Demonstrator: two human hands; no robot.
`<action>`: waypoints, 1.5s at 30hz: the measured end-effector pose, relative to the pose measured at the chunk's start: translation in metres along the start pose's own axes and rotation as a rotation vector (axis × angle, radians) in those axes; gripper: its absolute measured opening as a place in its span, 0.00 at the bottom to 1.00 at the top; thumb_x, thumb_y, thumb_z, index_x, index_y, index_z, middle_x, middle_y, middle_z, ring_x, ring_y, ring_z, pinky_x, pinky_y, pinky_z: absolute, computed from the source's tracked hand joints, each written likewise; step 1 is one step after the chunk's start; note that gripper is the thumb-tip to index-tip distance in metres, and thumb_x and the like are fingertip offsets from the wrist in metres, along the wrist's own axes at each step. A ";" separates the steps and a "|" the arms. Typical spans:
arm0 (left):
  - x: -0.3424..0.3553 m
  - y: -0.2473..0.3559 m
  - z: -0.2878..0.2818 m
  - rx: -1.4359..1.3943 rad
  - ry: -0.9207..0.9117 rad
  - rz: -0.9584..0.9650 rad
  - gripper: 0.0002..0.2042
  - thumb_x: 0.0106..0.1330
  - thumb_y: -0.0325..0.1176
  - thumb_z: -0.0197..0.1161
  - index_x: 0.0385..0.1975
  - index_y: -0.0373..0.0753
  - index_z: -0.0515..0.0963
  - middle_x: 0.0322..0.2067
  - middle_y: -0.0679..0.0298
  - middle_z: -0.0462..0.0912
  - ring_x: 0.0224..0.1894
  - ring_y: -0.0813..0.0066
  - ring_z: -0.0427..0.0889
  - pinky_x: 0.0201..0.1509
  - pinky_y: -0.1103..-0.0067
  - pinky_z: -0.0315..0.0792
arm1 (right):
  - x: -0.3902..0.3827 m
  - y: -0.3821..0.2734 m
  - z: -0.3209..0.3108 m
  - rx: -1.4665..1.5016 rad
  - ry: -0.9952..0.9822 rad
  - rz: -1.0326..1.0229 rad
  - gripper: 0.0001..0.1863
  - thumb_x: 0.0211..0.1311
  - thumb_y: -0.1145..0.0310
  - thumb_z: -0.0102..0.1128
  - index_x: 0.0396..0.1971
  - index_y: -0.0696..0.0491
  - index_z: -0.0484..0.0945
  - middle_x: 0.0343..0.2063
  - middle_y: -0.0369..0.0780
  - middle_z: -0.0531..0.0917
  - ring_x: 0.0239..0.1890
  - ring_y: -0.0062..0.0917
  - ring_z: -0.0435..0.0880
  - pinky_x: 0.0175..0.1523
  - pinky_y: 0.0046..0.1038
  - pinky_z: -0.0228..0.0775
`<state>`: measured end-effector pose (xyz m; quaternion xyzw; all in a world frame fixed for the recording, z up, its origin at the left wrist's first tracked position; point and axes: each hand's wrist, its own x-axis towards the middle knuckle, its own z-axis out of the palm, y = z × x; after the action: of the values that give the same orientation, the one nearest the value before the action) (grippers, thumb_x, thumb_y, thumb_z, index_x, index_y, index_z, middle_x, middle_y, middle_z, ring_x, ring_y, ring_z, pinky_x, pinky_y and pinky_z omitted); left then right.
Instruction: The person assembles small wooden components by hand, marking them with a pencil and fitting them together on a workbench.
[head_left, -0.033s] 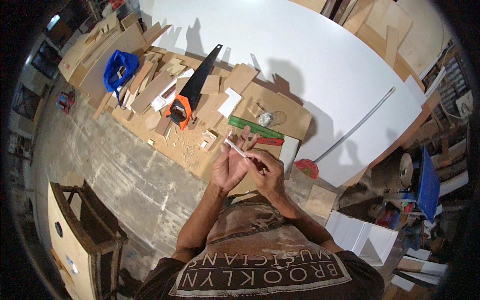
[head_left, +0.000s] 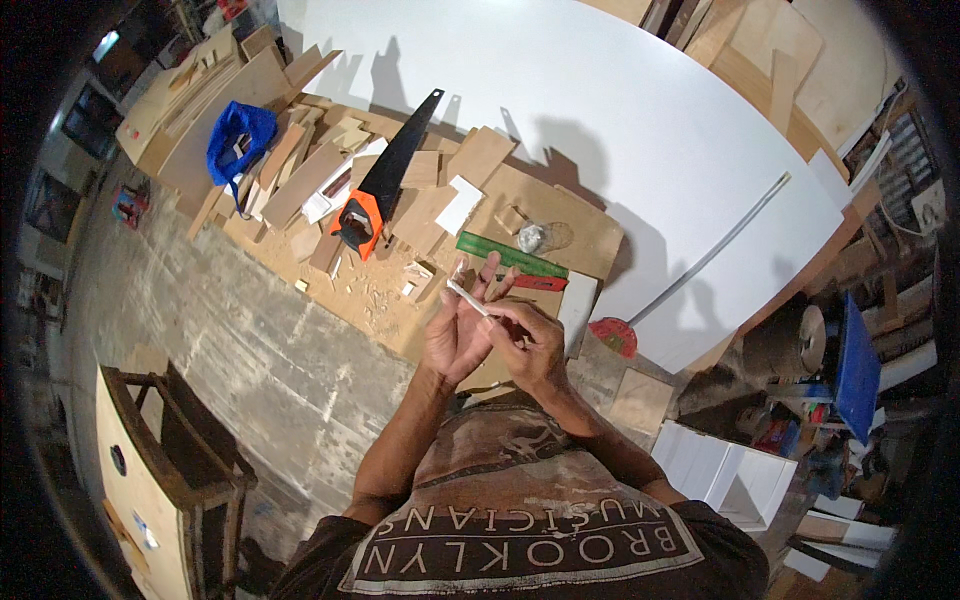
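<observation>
A thin white stick (head_left: 467, 298) lies slantwise above the near edge of the cluttered worktop. My right hand (head_left: 533, 345) pinches its lower end between thumb and fingers. Palm up beneath it, my left hand (head_left: 455, 340) has its fingers apart, with the stick's upper end by the fingertips; whether they touch it I cannot tell. Just beyond my hands lie a green straight bar (head_left: 512, 254) and a red tool (head_left: 541, 283). Farther left rests a handsaw (head_left: 372, 190) with an orange and black handle, among wood offcuts (head_left: 417, 215).
A large white panel (head_left: 640, 130) spans the far side, with a long thin strip (head_left: 715, 245) on it ending at a red rounded piece (head_left: 613, 337). A clear bag (head_left: 540, 236) and blue bag (head_left: 240, 140) sit on the worktop. A wooden stand (head_left: 175, 480) occupies the lower left.
The white stick has shifted very slightly to the left, and my right hand with it. All else looks the same.
</observation>
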<state>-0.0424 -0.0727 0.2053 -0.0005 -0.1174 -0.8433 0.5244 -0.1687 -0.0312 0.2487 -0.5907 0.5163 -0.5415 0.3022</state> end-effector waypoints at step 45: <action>-0.001 0.005 0.001 0.065 -0.096 -0.003 0.25 0.68 0.53 0.62 0.65 0.61 0.71 0.74 0.65 0.54 0.75 0.51 0.51 0.73 0.49 0.56 | 0.017 0.005 -0.013 0.431 -0.216 0.470 0.11 0.67 0.65 0.61 0.42 0.56 0.83 0.29 0.33 0.85 0.23 0.10 0.72 0.26 0.15 0.62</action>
<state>-0.0370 -0.0735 0.2071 -0.0238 -0.1696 -0.8388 0.5168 -0.1847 -0.0462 0.2529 -0.4318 0.4770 -0.4881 0.5898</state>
